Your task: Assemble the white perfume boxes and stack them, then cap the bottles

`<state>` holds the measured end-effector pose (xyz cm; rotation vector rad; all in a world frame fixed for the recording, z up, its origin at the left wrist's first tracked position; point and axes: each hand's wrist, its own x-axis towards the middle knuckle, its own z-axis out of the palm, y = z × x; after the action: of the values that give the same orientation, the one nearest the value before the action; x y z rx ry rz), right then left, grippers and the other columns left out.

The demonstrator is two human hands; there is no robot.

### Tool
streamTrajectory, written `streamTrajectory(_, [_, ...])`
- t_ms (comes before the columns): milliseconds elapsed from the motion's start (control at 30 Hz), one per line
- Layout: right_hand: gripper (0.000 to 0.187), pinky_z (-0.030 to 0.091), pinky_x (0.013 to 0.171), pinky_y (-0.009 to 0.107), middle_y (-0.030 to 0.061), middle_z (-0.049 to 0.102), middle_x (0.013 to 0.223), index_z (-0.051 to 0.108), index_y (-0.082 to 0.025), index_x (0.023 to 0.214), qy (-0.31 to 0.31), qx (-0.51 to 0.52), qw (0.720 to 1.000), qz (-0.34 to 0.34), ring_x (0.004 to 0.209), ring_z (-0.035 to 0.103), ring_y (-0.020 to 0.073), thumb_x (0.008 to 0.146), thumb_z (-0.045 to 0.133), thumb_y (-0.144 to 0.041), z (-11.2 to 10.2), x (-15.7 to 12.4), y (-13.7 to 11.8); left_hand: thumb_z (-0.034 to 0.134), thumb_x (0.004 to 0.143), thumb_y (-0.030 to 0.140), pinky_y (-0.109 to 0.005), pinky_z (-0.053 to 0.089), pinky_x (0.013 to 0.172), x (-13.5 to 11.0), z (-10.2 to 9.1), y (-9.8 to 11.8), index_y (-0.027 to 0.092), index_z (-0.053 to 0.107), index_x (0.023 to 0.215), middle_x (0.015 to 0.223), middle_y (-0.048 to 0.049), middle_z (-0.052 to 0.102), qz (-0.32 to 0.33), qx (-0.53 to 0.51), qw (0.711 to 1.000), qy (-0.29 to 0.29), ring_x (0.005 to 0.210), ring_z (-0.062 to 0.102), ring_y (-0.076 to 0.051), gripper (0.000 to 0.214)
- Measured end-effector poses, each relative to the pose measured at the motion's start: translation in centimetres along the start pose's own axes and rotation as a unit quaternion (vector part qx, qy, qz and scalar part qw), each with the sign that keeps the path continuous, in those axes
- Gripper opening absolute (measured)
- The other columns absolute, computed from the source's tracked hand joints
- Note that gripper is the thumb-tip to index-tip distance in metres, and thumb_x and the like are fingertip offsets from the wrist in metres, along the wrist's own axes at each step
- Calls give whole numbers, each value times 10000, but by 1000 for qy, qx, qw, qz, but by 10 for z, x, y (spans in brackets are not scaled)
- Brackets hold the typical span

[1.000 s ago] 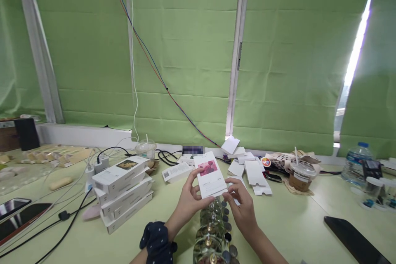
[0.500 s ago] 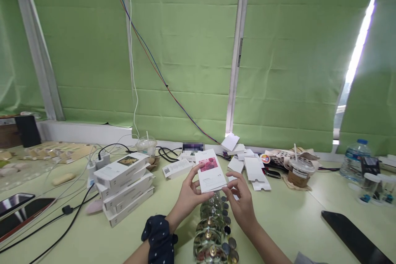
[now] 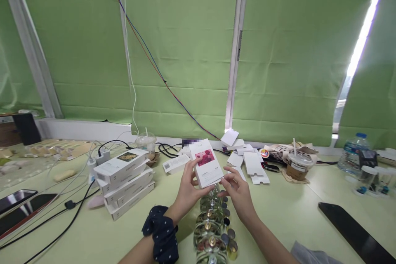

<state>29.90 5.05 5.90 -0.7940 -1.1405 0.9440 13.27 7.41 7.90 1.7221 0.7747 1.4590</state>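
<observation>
A white box [image 3: 206, 170] with a picture of red flowers on its front is tilted above the table. My left hand [image 3: 189, 187] is closed around its left side, thumb along the lower edge. At the box's lower right corner are the curled fingers of my right hand [image 3: 236, 192], which pinch its end; the exact contact is partly hidden. Below the box, a row of clear glass bottles [image 3: 209, 225] with gold-coloured spray necks runs toward me. Several round metallic caps [image 3: 231, 234] lie along the row's right side.
Stacked white boxes [image 3: 128, 181] stand at left beside cables [image 3: 82, 202] and two phones [image 3: 23, 214]. Behind my hands lie another box [image 3: 176, 164] and a heap of white cards [image 3: 252, 163]. An iced drink [image 3: 298, 167], a water bottle [image 3: 354, 152] and a black slab [image 3: 355, 231] are on the right.
The box has turned slightly and shifted a little to the left in my left hand, showing more of its side edge. My right fingers stay at its lower corner. The camera view has shifted slightly.
</observation>
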Motion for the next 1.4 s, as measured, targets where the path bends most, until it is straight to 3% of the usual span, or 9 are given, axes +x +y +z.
streamTrajectory(400, [330, 585, 468, 291, 74, 554, 1045, 556, -189, 730, 7, 45, 999, 3, 885, 597, 232, 722, 746, -458, 2, -1, 8, 824, 649, 241, -316, 614, 725, 1, -1, -7, 300, 429, 1286, 1421, -108, 432, -6, -11, 1000, -19, 1094, 629, -274, 752])
streamTrajectory(533, [285, 577, 462, 281, 38, 543, 1015, 512, -237, 856, 17, 17, 999, -36, 777, 565, 176, 771, 715, -419, 1, -2, 10, 817, 658, 242, -329, 606, 744, 0, -2, -7, 302, 439, 1284, 1425, -109, 428, -15, -25, 999, -31, 1099, 621, -276, 734])
streamTrajectory(733, [156, 568, 523, 265, 49, 486, 1089, 588, -258, 989, -41, -71, 990, -116, 809, 565, 167, 884, 584, -373, -1, -6, 12, 751, 749, 297, -337, 555, 846, 0, -4, -1, 297, 554, 1202, 1341, -70, 492, -19, -54, 995, -82, 1124, 596, -265, 494])
streamTrajectory(867, [181, 587, 632, 305, 60, 487, 1146, 576, -278, 1059, -74, -93, 985, -127, 900, 583, 191, 899, 562, -362, 1, -9, 11, 586, 872, 375, -349, 508, 923, 5, -13, 5, 336, 512, 1317, 1438, -59, 454, -10, 23, 998, -53, 1294, 442, -283, 452])
streamTrajectory(967, [255, 576, 671, 326, 71, 525, 1146, 512, -282, 1145, -64, -113, 985, -117, 905, 598, 198, 911, 535, -382, 2, -10, 11, 531, 886, 399, -325, 526, 859, 6, -33, 13, 320, 529, 1325, 1454, -69, 413, -28, 104, 994, -9, 1292, 415, -290, 447])
streamTrajectory(1067, [283, 569, 648, 331, 76, 550, 1115, 492, -263, 1122, -12, -107, 990, -92, 860, 609, 195, 899, 539, -430, 2, -7, 12, 514, 872, 437, -316, 563, 706, -2, -66, 22, 278, 560, 1294, 1315, -93, 500, -71, 149, 986, 12, 979, 586, -235, 453])
streamTrajectory(1133, [319, 568, 602, 328, 64, 562, 1057, 480, -256, 1101, 34, -76, 994, -65, 800, 610, 187, 877, 560, -468, 2, -5, 12, 541, 840, 481, -321, 574, 641, -13, -92, 26, 236, 577, 1249, 1240, -96, 541, -110, 168, 979, 31, 805, 597, -195, 478])
streamTrajectory(1233, [369, 560, 528, 313, 46, 568, 1005, 469, -250, 1072, 93, -30, 995, -24, 729, 604, 174, 841, 592, -511, 0, 0, 13, 525, 826, 526, -355, 591, 651, -32, -127, 27, 204, 581, 1203, 1155, -87, 589, -165, 195, 965, 62, 708, 583, -173, 499])
streamTrajectory(1400, [427, 549, 476, 297, 25, 584, 961, 477, -239, 1012, 120, 0, 993, 13, 668, 601, 160, 772, 656, -543, -3, 3, 18, 413, 849, 501, -408, 586, 670, -60, -166, 4, 194, 640, 1112, 877, -80, 695, -196, 357, 913, 20, 697, 645, -250, 464])
